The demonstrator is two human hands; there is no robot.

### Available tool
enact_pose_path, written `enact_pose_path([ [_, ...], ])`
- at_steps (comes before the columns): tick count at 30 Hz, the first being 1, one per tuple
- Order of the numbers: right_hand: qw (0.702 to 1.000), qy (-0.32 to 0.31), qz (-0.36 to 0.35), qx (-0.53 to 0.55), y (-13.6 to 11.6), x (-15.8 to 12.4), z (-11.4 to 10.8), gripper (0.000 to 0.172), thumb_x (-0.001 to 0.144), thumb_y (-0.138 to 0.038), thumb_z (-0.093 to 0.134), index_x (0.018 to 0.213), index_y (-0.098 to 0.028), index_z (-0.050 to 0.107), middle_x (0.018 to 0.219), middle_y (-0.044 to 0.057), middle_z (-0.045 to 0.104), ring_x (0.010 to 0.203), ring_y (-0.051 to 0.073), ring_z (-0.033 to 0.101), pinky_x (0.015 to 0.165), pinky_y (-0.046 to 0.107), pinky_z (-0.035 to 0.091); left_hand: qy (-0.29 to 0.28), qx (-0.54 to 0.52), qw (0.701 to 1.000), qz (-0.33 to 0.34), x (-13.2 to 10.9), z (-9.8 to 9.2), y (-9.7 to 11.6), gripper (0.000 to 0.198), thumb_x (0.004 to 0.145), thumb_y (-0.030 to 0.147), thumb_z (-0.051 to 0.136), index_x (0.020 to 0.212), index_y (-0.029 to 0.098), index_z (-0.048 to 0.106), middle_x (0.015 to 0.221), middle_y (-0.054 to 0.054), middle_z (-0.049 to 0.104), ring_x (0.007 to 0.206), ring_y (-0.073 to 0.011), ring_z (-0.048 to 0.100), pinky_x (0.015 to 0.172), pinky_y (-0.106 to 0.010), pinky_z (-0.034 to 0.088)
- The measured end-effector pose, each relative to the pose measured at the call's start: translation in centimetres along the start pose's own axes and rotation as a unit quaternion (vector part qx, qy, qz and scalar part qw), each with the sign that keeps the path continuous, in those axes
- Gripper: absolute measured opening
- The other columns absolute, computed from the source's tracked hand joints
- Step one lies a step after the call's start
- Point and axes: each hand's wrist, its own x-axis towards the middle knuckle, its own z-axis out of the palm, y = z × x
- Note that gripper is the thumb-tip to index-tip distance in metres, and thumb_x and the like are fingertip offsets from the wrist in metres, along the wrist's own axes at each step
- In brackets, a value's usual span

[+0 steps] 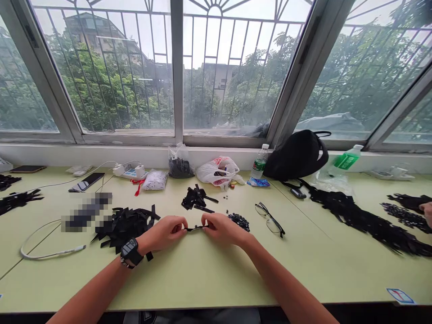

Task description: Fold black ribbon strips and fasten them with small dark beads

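Observation:
Between my two hands a short black fabric strip (195, 228) is stretched level, just above the table. My left hand (167, 231), with a black watch on its wrist, pinches the strip's left end. The right end is pinched by my right hand (219, 228). A small dark round piece shows at the middle of the strip; its exact kind is too small to tell. Left of my left hand lies a heap of black strips (126, 225). Beside my right hand is a pile of small shiny black round pieces (239, 221). A smaller bunch of strips (195, 197) lies beyond my hands.
Glasses (271, 219) lie right of the pile. Behind stand a bag of dark pieces (180, 164), a white plastic bag (219, 172), a water bottle (259, 163) and a black backpack (293, 157). A white cable (50, 256) curls at left. Another person's hand (427, 211) shows far right.

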Motion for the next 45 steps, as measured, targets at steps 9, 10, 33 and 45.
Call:
enact_pose_path([
  [9,1.0,0.013,-0.018,-0.007,0.33,-0.12,0.25,0.006,0.09,-0.021,0.063,0.096,-0.022,0.062,0.073,-0.004,0.056,0.067,0.012,0.045,0.063,0.024,0.027,-0.008,0.003,1.0,-0.001,-0.12,-0.14,0.1,0.015,0.099,0.03,0.056,0.097,0.02,0.066,0.07,0.003,0.054,0.064,-0.0143,0.047,0.061,-0.024,0.034],
  [10,1.0,0.014,-0.018,-0.007,0.33,-0.12,0.27,0.006,0.09,-0.02,0.063,0.096,-0.022,0.062,0.073,-0.004,0.056,0.067,0.012,0.045,0.063,0.024,0.027,-0.008,0.004,1.0,0.0,-0.12,-0.13,0.09,0.015,0.099,0.03,0.056,0.097,0.02,0.066,0.07,0.003,0.054,0.064,-0.0143,0.047,0.061,-0.025,0.035],
  [33,0.999,0.034,-0.02,-0.026,0.39,0.04,0.61,0.013,0.089,-0.011,0.057,0.092,-0.021,0.064,0.075,-0.003,0.059,0.069,0.013,0.046,0.065,0.024,0.03,-0.007,0.008,1.0,0.0,-0.03,0.12,-0.08,0.013,0.099,0.026,0.055,0.097,0.021,0.066,0.069,0.004,0.052,0.064,-0.0137,0.045,0.06,-0.023,0.033],
  [45,0.999,0.04,-0.019,-0.02,0.32,0.17,0.7,0.008,0.087,-0.012,0.062,0.086,-0.02,0.064,0.073,-0.002,0.06,0.067,0.012,0.046,0.063,0.024,0.029,-0.003,0.022,1.0,0.003,-0.03,0.08,-0.04,0.014,0.1,0.028,0.056,0.097,0.02,0.067,0.072,0.002,0.054,0.066,-0.0143,0.047,0.061,-0.023,0.035],
])
